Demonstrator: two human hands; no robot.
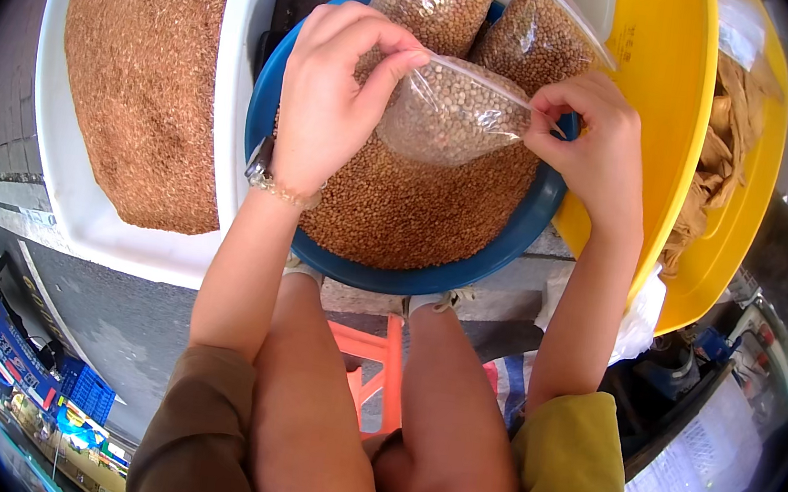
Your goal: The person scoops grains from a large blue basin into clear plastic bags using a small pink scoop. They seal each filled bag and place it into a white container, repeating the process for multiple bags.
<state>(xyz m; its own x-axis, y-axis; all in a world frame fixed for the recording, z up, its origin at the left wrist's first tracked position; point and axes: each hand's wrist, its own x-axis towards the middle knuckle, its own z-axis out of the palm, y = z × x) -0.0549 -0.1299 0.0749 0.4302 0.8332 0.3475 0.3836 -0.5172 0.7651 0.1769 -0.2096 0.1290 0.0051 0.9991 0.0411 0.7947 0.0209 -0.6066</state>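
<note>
Between my hands hangs a clear zip-top plastic bag [450, 119] filled with small pale brown round pellets or seeds. My left hand [349, 90] pinches one corner of its top edge between thumb and fingers. The other corner is pinched by my right hand [583, 129]. The bag's lower part is over a round blue plastic basin [397, 282] that holds a heap of loose brown grains [412, 212]. Behind it, one full clear bag [430, 5] stands upright and another full bag [542, 38] leans beside it. Whether the held bag's seal is fully closed, I cannot tell.
A white tray [126, 254] with reddish-brown dried flakes [151, 91] lies left. At the right are a yellow tub [640, 128] and another yellow container [729, 281] with dried brown sheets [714, 150]. A pink plastic stool [391, 375] shows between my legs.
</note>
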